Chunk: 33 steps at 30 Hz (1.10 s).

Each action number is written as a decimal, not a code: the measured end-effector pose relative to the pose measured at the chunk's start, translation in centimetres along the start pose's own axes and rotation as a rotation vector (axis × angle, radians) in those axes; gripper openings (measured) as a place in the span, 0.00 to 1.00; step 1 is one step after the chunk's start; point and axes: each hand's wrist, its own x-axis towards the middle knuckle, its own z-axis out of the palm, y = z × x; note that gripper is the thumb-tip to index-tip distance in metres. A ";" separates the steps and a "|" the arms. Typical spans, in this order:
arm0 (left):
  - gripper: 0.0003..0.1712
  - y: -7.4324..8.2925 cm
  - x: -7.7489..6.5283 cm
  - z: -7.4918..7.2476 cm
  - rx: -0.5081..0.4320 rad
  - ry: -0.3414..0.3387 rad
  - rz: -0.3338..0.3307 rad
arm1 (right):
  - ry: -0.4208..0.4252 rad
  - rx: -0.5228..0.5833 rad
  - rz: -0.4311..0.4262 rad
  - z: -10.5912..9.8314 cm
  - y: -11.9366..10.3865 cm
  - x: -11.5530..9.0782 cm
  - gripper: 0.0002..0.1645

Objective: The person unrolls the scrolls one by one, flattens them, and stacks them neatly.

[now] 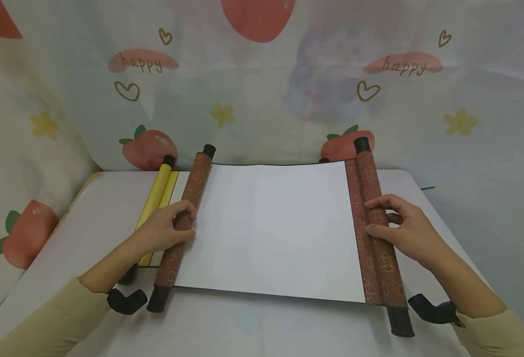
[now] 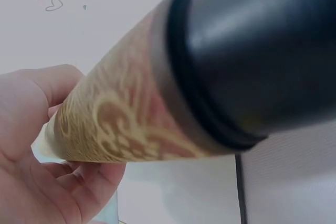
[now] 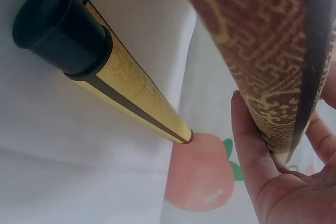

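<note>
A red-brown patterned scroll is spread between my hands, its blank white sheet [image 1: 271, 228] facing up. My left hand [image 1: 165, 228] grips the left roll [image 1: 198, 183] near its middle, thumb and fingers around it. On the other side, my right hand [image 1: 407, 230] holds the right roll [image 1: 384, 263] between thumb and fingers. Black knobs cap both rolls; one black knob [image 2: 252, 51] looms close in the left wrist view. Beneath lies a second scroll with a yellow roll [image 1: 155, 193], mostly hidden in the head view. Its other yellow roll [image 3: 136, 80] rests on the table in the right wrist view.
A white cloth covers the table [image 1: 262, 332]. Behind it hangs a curtain [image 1: 262, 99] printed with hearts, fruit and flowers. A black wrist mount [image 1: 128, 301] sits at the left cuff and another black mount [image 1: 431, 310] at the right cuff.
</note>
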 end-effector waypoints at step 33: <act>0.11 -0.9 -0.2 -0.1 0.006 0.010 -0.007 | 0.006 -0.028 -0.004 -0.3 0.2 -0.4 0.26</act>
